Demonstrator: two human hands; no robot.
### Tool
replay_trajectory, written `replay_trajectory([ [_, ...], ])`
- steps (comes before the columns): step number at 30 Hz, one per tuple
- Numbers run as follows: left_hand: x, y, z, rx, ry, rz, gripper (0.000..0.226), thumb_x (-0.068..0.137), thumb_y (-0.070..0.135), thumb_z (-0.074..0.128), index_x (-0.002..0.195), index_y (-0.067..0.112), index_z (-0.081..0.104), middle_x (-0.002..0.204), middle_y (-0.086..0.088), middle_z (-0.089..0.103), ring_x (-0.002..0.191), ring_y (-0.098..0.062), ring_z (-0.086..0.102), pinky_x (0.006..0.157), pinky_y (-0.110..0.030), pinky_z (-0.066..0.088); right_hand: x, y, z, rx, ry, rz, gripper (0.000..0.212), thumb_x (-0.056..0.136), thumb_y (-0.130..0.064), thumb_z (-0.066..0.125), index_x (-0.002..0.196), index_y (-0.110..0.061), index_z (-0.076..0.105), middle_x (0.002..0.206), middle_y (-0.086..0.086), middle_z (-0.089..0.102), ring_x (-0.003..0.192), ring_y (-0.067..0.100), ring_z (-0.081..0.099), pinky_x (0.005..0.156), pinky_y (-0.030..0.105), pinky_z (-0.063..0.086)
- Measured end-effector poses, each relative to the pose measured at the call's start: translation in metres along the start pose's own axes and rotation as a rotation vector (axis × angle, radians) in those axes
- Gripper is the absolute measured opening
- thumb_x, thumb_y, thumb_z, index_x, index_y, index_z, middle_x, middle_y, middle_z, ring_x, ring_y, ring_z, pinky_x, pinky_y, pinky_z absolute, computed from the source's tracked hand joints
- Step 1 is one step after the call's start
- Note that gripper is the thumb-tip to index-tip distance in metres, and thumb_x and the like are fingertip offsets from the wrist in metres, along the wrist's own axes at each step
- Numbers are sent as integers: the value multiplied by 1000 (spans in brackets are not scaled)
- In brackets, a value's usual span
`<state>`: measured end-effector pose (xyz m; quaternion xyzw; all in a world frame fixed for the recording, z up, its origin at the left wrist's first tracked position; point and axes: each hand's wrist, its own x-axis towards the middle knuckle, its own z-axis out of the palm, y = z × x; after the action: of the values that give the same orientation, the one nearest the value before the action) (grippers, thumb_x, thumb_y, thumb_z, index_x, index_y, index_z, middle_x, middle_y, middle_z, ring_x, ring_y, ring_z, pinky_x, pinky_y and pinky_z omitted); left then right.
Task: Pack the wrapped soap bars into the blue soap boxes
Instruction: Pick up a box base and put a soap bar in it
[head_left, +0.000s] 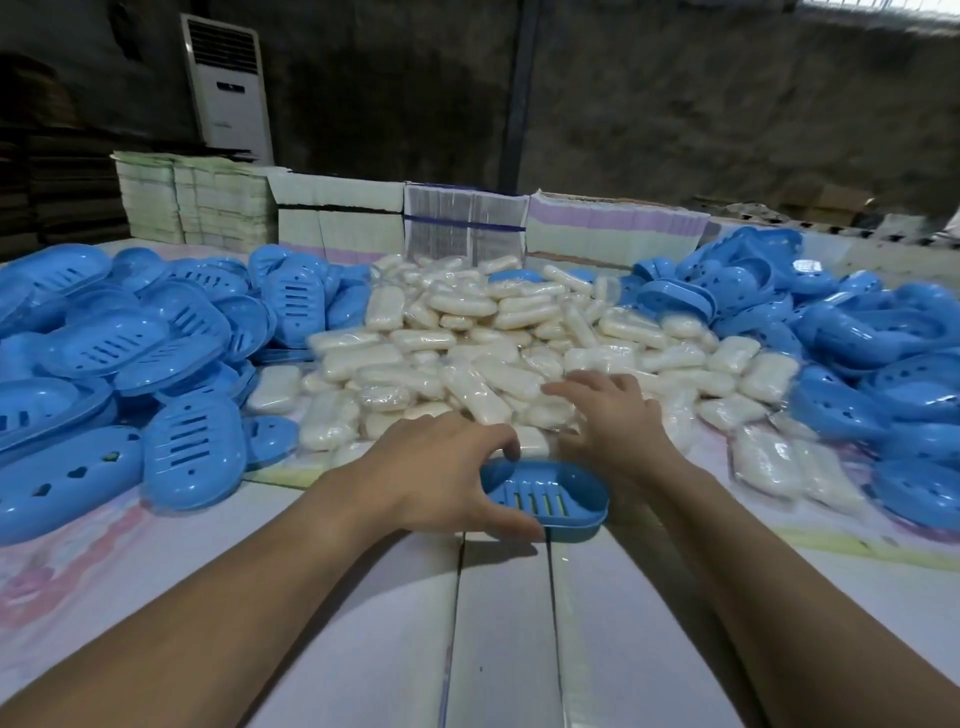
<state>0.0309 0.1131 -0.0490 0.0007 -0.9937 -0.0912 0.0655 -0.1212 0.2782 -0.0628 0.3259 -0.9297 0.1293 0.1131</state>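
Observation:
An open blue soap box (550, 499) with a slotted floor lies on the table in front of me, with no soap in it. My left hand (441, 478) grips its left end, fingers on the far rim and thumb on the near rim. My right hand (608, 415) reaches just beyond the box, fingers spread over the near edge of a big heap of wrapped white soap bars (467, 343). Whether those fingers hold a bar is hidden. A wrapped bar (532, 441) lies just behind the box between my hands.
Piles of blue soap boxes and lids lie at the left (130, 353) and at the right (841, 332). Stacks of flat cartons (462, 228) line the table's far edge. A white standing air conditioner (228, 88) is behind them. The white table (498, 623) stretches toward me.

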Motion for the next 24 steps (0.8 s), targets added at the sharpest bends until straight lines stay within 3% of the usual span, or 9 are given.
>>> replay_trajectory([
  [5,4,0,7,-114,-11,-56,77,46,95,59,108,50,51,86,14,57,76,1,48,56,-25,28,3,3,8,-14,64,-13,38,89,-49,59,126,-48,51,137,-22,53,123,17,34,83,39,20],
  [8,5,-1,9,-135,0,-59,79,44,96,57,107,49,53,84,16,57,76,2,49,57,-25,29,3,5,7,94,133,-11,32,92,-49,56,124,-44,56,125,-15,61,118,18,38,90,43,27],
  [11,6,-1,13,-133,28,-55,80,42,97,53,105,48,53,81,20,55,75,5,47,57,-24,29,-2,3,-2,345,271,-6,31,96,-40,57,126,-33,61,97,-12,61,114,26,44,94,47,38],
  [13,7,0,15,-127,50,-54,80,43,98,52,105,49,52,80,22,54,75,7,46,57,-23,29,-5,2,-18,523,305,-44,32,98,-35,56,128,-25,60,100,-9,62,111,29,52,91,51,46],
  [16,9,0,19,-143,85,-45,78,45,96,53,108,50,51,79,24,54,77,8,47,57,-22,30,-15,2,-47,768,147,-173,31,95,-40,52,123,-29,58,105,-5,63,96,24,61,75,41,56],
  [19,10,1,20,-185,105,-32,71,47,92,58,104,51,52,77,25,56,77,7,49,57,-23,32,-26,2,-56,711,-115,-249,29,97,-36,56,125,-42,53,99,20,60,85,35,58,69,48,53],
  [22,9,1,20,-237,117,-28,54,48,88,64,83,51,46,70,19,53,70,1,49,54,-27,31,-28,-8,-47,628,-241,-236,33,95,-29,63,125,-34,51,80,19,57,67,31,53,58,36,47],
  [24,8,1,20,-256,110,-34,54,48,86,66,76,47,43,68,14,52,67,-3,49,54,-29,30,-27,-13,-43,588,-253,-204,29,93,-30,65,120,-27,52,89,19,65,77,30,62,61,38,50],
])
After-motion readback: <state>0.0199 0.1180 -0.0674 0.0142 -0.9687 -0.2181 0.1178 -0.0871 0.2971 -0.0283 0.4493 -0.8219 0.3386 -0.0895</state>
